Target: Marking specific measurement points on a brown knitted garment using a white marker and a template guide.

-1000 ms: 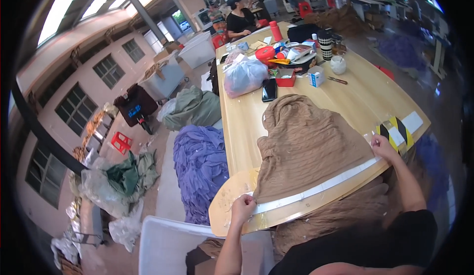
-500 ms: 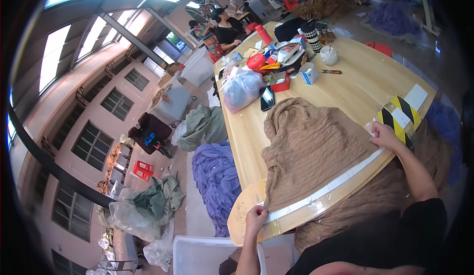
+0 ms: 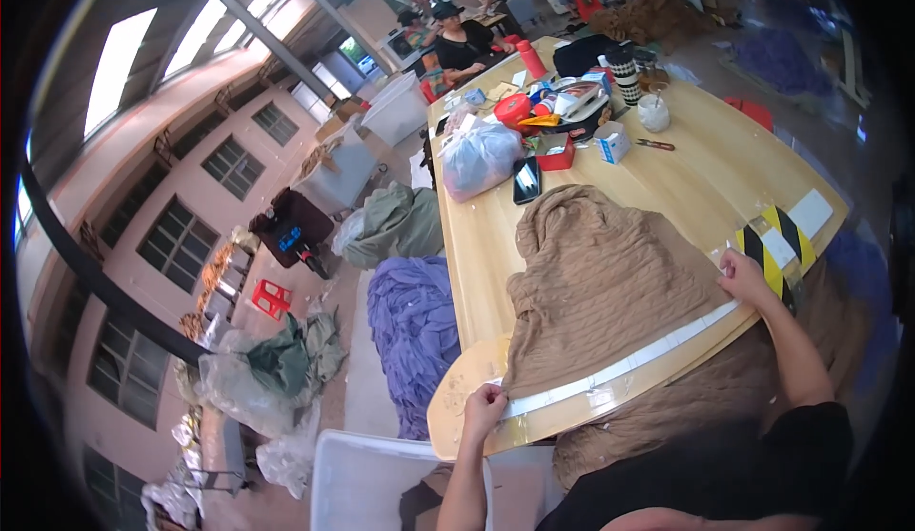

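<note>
A brown ribbed knit cloth (image 3: 610, 288) lies spread on the wooden table, bunched into folds at its far end. Its near edge runs along a white strip (image 3: 620, 367) stuck down near the table's curved front edge. My left hand (image 3: 485, 405) is closed in a pinch on the cloth's left corner, by the end of the strip. At the right corner my right hand (image 3: 745, 276) pinches the same edge, beside yellow-and-black striped tape (image 3: 777, 245). More brown knit cloth (image 3: 658, 426) hangs below the table edge against my body.
On the table (image 3: 705, 188) stand a plastic bag (image 3: 479, 161), a phone (image 3: 526, 180), a red box (image 3: 555, 153), pliers-like tool (image 3: 656, 144) and a patterned tumbler (image 3: 624, 75). Purple cloth (image 3: 412, 340) is heaped at left, above a white bin (image 3: 400, 483). A person (image 3: 462, 50) sits at the far end.
The view has shifted slightly. Both hands keep their pinch on the cloth's corners, and the cloth lies nearly the same along the strip.
</note>
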`<state>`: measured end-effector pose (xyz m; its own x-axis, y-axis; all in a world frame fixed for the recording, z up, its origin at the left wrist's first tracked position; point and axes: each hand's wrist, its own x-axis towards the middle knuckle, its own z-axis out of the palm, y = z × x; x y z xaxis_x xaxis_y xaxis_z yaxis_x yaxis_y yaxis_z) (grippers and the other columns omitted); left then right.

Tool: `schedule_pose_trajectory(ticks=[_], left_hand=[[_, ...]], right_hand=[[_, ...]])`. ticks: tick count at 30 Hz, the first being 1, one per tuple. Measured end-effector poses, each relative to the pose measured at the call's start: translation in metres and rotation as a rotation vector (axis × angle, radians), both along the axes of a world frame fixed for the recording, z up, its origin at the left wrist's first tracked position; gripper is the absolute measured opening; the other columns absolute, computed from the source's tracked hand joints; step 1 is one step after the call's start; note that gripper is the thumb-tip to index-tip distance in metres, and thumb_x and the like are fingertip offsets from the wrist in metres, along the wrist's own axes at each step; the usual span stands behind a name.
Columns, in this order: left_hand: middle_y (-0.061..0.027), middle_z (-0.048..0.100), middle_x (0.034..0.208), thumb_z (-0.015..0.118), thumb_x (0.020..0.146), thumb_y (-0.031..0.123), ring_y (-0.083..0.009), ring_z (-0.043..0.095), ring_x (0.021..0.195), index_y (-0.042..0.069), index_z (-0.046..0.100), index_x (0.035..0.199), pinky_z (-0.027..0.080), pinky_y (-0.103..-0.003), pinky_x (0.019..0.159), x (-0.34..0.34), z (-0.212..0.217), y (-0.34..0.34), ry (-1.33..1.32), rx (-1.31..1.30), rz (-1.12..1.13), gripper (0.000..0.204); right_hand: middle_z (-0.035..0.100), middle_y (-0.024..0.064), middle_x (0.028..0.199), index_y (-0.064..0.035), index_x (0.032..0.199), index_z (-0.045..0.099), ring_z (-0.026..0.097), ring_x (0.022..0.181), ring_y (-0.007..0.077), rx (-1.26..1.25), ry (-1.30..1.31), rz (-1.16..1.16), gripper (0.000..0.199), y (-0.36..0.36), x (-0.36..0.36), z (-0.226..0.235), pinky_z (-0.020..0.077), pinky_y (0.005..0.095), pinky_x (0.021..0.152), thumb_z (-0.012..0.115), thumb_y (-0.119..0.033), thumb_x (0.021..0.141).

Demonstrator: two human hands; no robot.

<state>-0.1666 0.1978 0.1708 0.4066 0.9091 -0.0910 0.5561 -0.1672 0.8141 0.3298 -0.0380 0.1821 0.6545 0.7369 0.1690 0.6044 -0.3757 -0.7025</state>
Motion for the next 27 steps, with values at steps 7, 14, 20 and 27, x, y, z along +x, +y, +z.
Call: schedule_pose_trajectory(ticks=[7,14,20,27], left_hand=[[-0.0090,0.059,0.064,0.059,0.075,0.018,-0.0195,0.058,0.058,0.005,0.061,0.081,0.045,-0.032,0.056,0.002,0.013,0.000,0.088,0.135,0.032,0.015],[-0.0113,0.062,0.072,0.059,0.074,0.020,-0.0288,0.060,0.067,0.006,0.061,0.080,0.046,-0.038,0.060,0.000,0.019,-0.013,0.097,0.208,0.088,0.015],[-0.0114,0.062,0.074,0.059,0.074,0.019,-0.0288,0.060,0.069,0.006,0.060,0.080,0.046,-0.038,0.061,0.006,0.020,-0.019,0.095,0.230,0.077,0.014],[-0.0119,0.061,0.074,0.059,0.074,0.018,-0.0292,0.060,0.069,0.005,0.060,0.079,0.046,-0.038,0.062,0.004,0.019,-0.020,0.072,0.271,0.099,0.013]], right_hand=[[0.044,0.0032,0.060,-0.0046,0.079,0.047,0.045,0.055,0.0137,0.044,0.015,0.070,0.024,0.008,0.005,-0.018,0.0387,0.0275,0.051,0.068,-0.004,0.066],[0.041,-0.0041,0.064,-0.0064,0.079,0.047,0.039,0.057,0.0051,0.006,0.154,0.127,0.022,0.014,-0.001,-0.006,0.0342,0.0204,0.051,0.066,-0.001,0.068],[0.042,-0.0037,0.064,-0.0054,0.079,0.049,0.040,0.057,0.0052,0.000,0.137,0.095,0.022,0.006,0.004,-0.005,0.0348,0.0204,0.051,0.067,-0.002,0.068],[0.044,-0.0026,0.063,-0.0045,0.079,0.050,0.041,0.057,0.0058,0.012,0.083,0.097,0.022,0.008,0.003,-0.009,0.0364,0.0210,0.052,0.068,-0.003,0.067]])
